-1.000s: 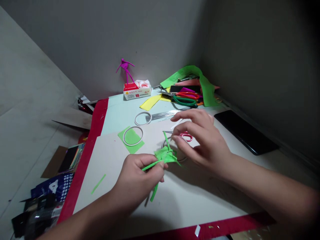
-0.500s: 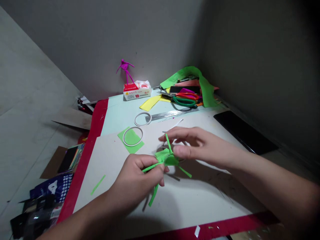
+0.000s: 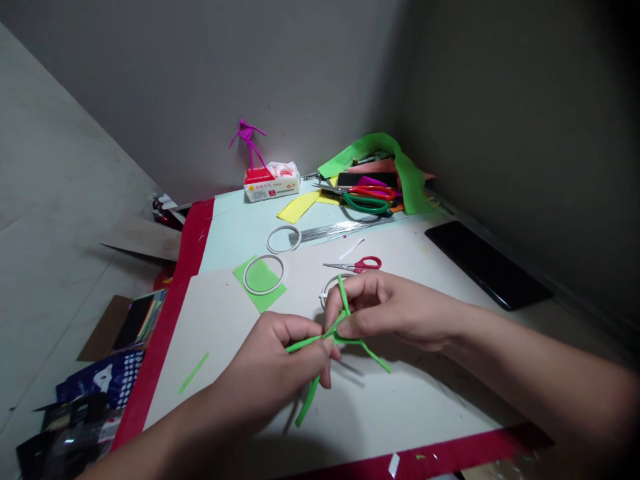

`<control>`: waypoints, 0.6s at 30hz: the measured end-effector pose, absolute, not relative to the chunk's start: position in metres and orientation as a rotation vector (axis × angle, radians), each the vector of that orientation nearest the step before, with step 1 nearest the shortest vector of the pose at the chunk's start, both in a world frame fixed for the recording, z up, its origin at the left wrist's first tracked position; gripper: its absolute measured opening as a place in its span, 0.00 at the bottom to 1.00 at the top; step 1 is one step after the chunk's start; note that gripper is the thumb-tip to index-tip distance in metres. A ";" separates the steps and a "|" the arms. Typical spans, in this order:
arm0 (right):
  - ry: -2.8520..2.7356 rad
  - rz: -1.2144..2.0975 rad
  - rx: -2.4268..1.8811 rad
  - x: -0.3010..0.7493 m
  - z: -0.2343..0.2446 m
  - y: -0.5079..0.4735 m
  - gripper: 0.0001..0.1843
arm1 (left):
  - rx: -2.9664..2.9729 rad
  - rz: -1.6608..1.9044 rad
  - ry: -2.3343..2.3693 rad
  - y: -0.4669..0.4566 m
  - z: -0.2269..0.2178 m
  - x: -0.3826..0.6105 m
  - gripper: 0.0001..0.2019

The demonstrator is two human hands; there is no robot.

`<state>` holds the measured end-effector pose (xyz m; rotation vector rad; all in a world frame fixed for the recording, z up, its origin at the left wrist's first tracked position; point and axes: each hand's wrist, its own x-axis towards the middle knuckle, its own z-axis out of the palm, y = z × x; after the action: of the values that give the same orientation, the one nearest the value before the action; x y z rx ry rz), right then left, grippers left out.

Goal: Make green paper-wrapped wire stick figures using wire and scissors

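Between my two hands is a green paper figure (image 3: 376,358) with thin wrapped limbs sticking out several ways. My left hand (image 3: 285,353) pinches it near the middle, one limb lying across the fingers and another hanging below. My right hand (image 3: 380,310) pinches its body from the other side, thumb against forefinger, with a limb pointing up past the fingertips. The middle of the figure is mostly hidden by my fingers. Just beyond my right hand lie small red-handled scissors (image 3: 367,263) and a tape ring (image 3: 324,290), which the hand partly covers.
Two tape rings lie left of centre, one ring (image 3: 245,277) on a green paper square (image 3: 273,298). Behind are thin wires (image 3: 335,230), green-handled scissors (image 3: 367,203) and yellow paper (image 3: 299,207). A magenta figure (image 3: 246,133) stands on a small box (image 3: 273,190). A black phone (image 3: 487,263) lies right.
My right hand has come down and closed its fingers on the green figure's body. The flap of green paper there now looks folded in, and the small red scissors have come into sight.
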<state>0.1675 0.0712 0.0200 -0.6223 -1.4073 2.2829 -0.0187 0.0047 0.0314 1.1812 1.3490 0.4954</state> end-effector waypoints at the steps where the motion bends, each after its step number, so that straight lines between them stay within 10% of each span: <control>1: -1.404 2.299 -0.600 0.168 0.020 0.072 0.04 | 1.155 0.496 1.333 0.005 0.032 -0.019 0.13; 18: -1.476 2.358 -0.509 0.168 0.022 0.074 0.09 | 0.862 0.650 1.086 0.004 0.025 -0.024 0.06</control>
<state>0.1681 0.0740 0.0217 -0.5094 -1.4756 2.3575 -0.0236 0.0037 0.0250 0.8620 1.0862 0.6501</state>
